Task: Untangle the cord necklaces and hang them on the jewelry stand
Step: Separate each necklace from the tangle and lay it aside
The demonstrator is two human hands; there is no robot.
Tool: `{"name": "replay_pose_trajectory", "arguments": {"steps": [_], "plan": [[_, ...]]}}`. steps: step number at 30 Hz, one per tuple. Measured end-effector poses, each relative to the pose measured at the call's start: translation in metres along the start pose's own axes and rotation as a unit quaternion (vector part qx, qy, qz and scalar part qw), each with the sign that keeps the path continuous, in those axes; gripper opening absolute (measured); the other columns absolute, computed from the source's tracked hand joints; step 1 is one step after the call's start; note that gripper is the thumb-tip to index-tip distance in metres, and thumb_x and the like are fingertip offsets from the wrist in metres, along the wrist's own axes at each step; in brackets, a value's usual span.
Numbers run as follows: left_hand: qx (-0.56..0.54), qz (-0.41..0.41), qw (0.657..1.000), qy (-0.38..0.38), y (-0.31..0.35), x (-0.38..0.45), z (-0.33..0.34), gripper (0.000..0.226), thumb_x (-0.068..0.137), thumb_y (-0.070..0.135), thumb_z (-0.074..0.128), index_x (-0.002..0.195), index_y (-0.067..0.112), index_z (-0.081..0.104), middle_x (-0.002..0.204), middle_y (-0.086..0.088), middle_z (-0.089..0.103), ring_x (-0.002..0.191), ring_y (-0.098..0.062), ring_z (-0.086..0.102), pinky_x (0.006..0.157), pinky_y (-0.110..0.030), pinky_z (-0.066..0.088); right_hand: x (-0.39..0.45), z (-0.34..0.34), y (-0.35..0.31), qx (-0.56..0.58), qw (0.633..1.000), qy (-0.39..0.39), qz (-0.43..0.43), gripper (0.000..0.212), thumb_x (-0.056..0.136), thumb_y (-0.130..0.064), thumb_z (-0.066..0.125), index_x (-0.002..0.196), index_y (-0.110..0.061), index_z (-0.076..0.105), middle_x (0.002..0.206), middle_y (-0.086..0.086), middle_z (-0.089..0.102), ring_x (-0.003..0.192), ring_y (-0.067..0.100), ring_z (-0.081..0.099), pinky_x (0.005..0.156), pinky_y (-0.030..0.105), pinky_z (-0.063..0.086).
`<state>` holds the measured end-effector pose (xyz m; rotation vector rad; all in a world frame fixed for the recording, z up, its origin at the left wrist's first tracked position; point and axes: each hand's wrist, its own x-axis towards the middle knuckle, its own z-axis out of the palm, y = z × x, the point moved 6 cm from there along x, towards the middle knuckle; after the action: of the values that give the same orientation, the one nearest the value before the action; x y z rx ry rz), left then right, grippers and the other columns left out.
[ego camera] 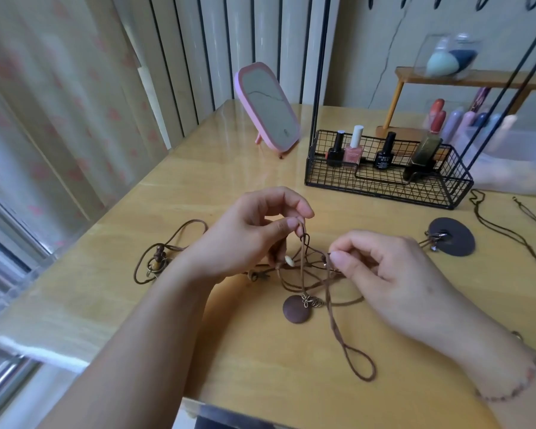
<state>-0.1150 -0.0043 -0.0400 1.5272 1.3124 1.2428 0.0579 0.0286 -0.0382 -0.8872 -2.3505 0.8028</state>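
The left hand (254,233) pinches a raised loop of brown cord between thumb and forefinger, while the right hand (381,267) pinches a neighbouring strand at a small bead; both sets of fingers are closed on the tangle of cord necklaces (307,274), which lies on the wooden table (260,366) between and beneath the hands. Progress appears early: the cords cross one another, and a small round brown pendant (297,308) lies inside the knot. A larger dark disc pendant (452,236) lies to the right, its cord running toward the tangle, and further thin cords lie at the far right. No necklace can be seen hanging on the black wire jewelry stand (387,178). The tangle's long axis runs left to right across the table; one long closed loop (358,362) trails toward the viewer.
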Motion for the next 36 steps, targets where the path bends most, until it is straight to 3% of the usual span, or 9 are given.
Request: {"name": "replay_pose_trajectory", "arguments": {"steps": [5,10,16,20,23,26,29,33,36], "plan": [[0.019,0.008,1.000,0.005,0.001,0.000,0.000,0.019,0.100,-0.001,0.049,0.099,0.013,0.063,0.081,0.001,0.060,0.041,-0.015,0.038,0.039,-0.021,0.034,0.000,-0.001,0.007,0.014,0.999,-0.020,0.026,0.020,0.095,-0.025,0.056,0.076,-0.019,0.062,0.051,-0.006,0.048,0.049,0.009,0.038,0.049,0.020,0.034],[0.012,0.007,1.000,0.010,0.001,-0.001,-0.002,0.021,0.100,-0.001,0.048,0.098,0.014,0.062,0.080,0.000,0.060,0.039,-0.012,0.034,0.037,-0.017,0.031,-0.001,-0.009,0.008,0.005,1.000,-0.001,0.026,0.021,0.085,-0.044,0.058,0.080,-0.026,0.066,0.064,0.014,0.063,0.065,0.033,0.060,0.065,0.041,0.053],[0.084,-0.016,0.996,0.039,-0.003,0.000,-0.005,0.019,0.099,0.002,0.052,0.096,0.017,0.064,0.081,0.006,0.063,0.047,-0.016,0.044,0.044,-0.024,0.042,0.000,-0.008,0.008,-0.050,0.997,-0.055,-0.016,0.010,0.087,-0.036,0.062,0.082,-0.035,0.070,0.053,-0.003,0.047,0.050,0.011,0.042,0.053,0.028,0.039],[0.281,0.002,0.957,0.069,-0.001,-0.002,0.000,0.022,0.092,0.010,0.057,0.098,0.029,0.065,0.098,0.014,0.065,0.075,-0.009,0.059,0.075,-0.027,0.051,-0.009,0.000,0.004,-0.049,0.972,-0.228,-0.039,0.026,0.085,-0.043,0.063,0.109,-0.039,0.074,0.092,-0.018,0.065,0.085,0.004,0.063,0.074,0.018,0.048],[0.336,-0.010,0.942,0.000,0.005,-0.004,0.006,0.022,0.093,0.016,0.057,0.109,0.029,0.064,0.104,0.015,0.065,0.088,-0.003,0.058,0.080,-0.019,0.046,-0.022,0.002,-0.010,-0.079,0.946,-0.296,-0.106,0.035,0.086,-0.045,0.059,0.118,-0.036,0.070,0.110,-0.031,0.062,0.114,-0.004,0.056,0.095,0.015,0.042],[0.361,-0.043,0.929,-0.065,0.002,-0.007,0.009,0.023,0.095,0.028,0.060,0.117,0.032,0.059,0.108,0.015,0.064,0.089,-0.003,0.060,0.080,-0.019,0.049,-0.013,-0.023,-0.014,-0.075,0.970,-0.214,-0.085,0.027,0.084,-0.050,0.058,0.104,-0.039,0.074,0.103,-0.029,0.066,0.106,-0.004,0.061,0.087,0.013,0.045],[0.370,-0.055,0.927,-0.034,-0.006,-0.012,0.008,0.033,0.090,0.029,0.067,0.121,0.033,0.055,0.104,0.014,0.065,0.082,-0.003,0.061,0.075,-0.016,0.047,-0.010,-0.071,0.014,-0.178,0.980,-0.088,-0.007,0.008,0.078,-0.049,0.071,0.084,-0.048,0.066,0.094,-0.033,0.062,0.086,-0.005,0.060,0.069,0.020,0.046],[0.341,-0.040,0.939,-0.009,-0.008,-0.011,0.004,0.030,0.087,0.017,0.070,0.110,0.033,0.061,0.093,0.015,0.067,0.080,-0.005,0.062,0.073,-0.017,0.048,-0.055,-0.091,0.073,-0.340,0.920,-0.115,0.154,0.053,0.045,-0.082,0.059,0.093,-0.066,0.046,0.092,-0.031,0.055,0.076,-0.009,0.049,0.063,0.027,0.044],[0.280,-0.012,0.960,0.010,-0.006,-0.010,0.001,0.020,0.090,0.011,0.066,0.102,0.027,0.066,0.086,0.014,0.068,0.080,-0.002,0.061,0.073,-0.015,0.045,-0.085,-0.078,0.092,-0.323,0.921,-0.126,0.175,0.049,0.056,-0.078,0.066,0.095,-0.063,0.040,0.106,-0.034,0.043,0.079,-0.005,0.050,0.066,0.034,0.050]]}}
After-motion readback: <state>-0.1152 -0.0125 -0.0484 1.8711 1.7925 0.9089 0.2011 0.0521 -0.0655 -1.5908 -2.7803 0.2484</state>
